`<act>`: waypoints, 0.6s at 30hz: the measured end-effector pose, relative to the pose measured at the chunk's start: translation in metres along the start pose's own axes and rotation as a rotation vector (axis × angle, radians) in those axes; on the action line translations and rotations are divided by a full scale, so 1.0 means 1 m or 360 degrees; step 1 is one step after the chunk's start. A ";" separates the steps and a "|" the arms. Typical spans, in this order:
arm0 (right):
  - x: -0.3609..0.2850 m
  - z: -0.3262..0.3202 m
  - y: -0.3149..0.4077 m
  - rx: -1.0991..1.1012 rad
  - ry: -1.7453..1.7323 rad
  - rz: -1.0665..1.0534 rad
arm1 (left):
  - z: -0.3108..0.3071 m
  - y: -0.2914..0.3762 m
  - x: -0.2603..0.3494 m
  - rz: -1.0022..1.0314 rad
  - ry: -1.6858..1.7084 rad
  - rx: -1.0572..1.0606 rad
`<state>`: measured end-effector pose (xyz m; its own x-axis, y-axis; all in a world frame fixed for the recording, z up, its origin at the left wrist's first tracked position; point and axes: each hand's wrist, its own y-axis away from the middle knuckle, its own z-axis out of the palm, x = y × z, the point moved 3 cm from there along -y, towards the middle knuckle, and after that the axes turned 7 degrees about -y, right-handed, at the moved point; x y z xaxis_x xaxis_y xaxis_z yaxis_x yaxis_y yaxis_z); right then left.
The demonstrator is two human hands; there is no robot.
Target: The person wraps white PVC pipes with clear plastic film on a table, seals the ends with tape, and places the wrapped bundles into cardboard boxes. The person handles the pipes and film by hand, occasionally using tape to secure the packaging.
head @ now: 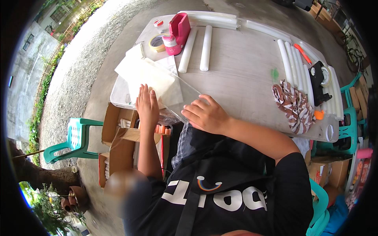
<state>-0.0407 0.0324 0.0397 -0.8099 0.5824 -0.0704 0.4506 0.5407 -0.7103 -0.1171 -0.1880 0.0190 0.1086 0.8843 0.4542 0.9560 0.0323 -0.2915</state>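
Observation:
My left hand (pixel 147 103) lies flat, palm down, on the near edge of a stack of thin white sheets (pixel 138 70) at the table's left corner. My right hand (pixel 206 115) holds the edge of a clear plastic sheet (pixel 187 88) between thumb and fingers; it stretches from the white sheets towards the table's near edge. Beyond the sheets stand a pink tape dispenser (pixel 180 32), a small jar with a pink lid (pixel 169 41) and a roll of tape (pixel 157 43). Two white rolls (pixel 187 50) (pixel 206 48) lie beside the dispenser.
Wrapped white rolls (pixel 209 20) line the far edge. At right are more rolls (pixel 285 62), an orange cutter (pixel 302 54), a black tape dispenser (pixel 317 82) and a patterned cloth (pixel 293 107). Cardboard boxes (pixel 121 147) and a green plastic chair (pixel 78 138) stand left of me.

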 end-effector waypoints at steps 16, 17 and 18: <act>0.070 0.010 -0.055 -0.0416 -0.1655 0.1636 | 0.002 0.006 -0.012 0.0048 0.0104 0.0136; 0.074 0.010 -0.055 -0.0303 -0.1840 0.1675 | 0.002 0.006 -0.010 0.0065 0.0049 0.0134; 0.076 0.010 -0.055 -0.0185 -0.2021 0.1713 | 0.002 0.006 -0.009 0.0083 -0.0004 0.0128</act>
<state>-0.1312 0.0411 0.0661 0.1243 -0.1050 -0.9867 0.9436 0.3200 0.0848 -0.1124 -0.1946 0.0117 0.1570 0.8868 0.4346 0.9240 0.0234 -0.3817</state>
